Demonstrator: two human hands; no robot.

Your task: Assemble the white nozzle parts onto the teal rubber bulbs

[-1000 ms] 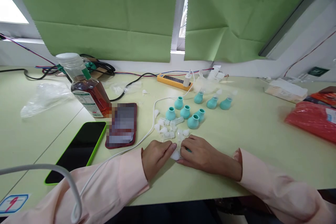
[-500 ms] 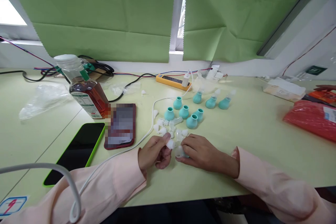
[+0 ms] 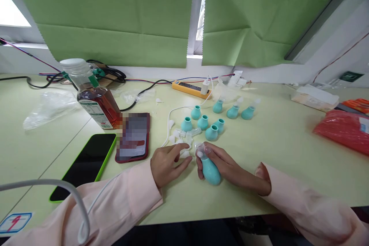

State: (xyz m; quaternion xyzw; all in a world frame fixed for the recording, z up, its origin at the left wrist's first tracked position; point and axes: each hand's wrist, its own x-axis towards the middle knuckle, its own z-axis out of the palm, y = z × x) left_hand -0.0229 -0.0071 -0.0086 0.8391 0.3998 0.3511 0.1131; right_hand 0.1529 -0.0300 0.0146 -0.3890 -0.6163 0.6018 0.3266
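Note:
My right hand (image 3: 220, 161) is closed around the neck of a teal bulb (image 3: 211, 172) with a clear tip fitted on it; the bulb's round end points toward me. To its left, my left hand (image 3: 170, 163) has its fingers apart beside small white caps (image 3: 184, 154), and I see nothing held in it. Clear tube pieces (image 3: 195, 132) and more white caps lie just beyond my hands. Several open-necked teal bulbs (image 3: 203, 122) stand behind them, and three teal bulbs with clear tips (image 3: 232, 112) stand farther back to the right.
On the left are a green-edged phone (image 3: 86, 161), a red-cased phone (image 3: 134, 138), and a bottle of brown liquid (image 3: 99, 105). A white cable (image 3: 170, 117) runs from a yellow power strip (image 3: 190, 89). A red plastic package (image 3: 343, 128) and a tissue box (image 3: 315, 98) lie right.
My right hand has turned and now shows the teal bulb with its clear tip. My left hand has opened, and the white piece has left its fingers. The other person's hand at right is gone.

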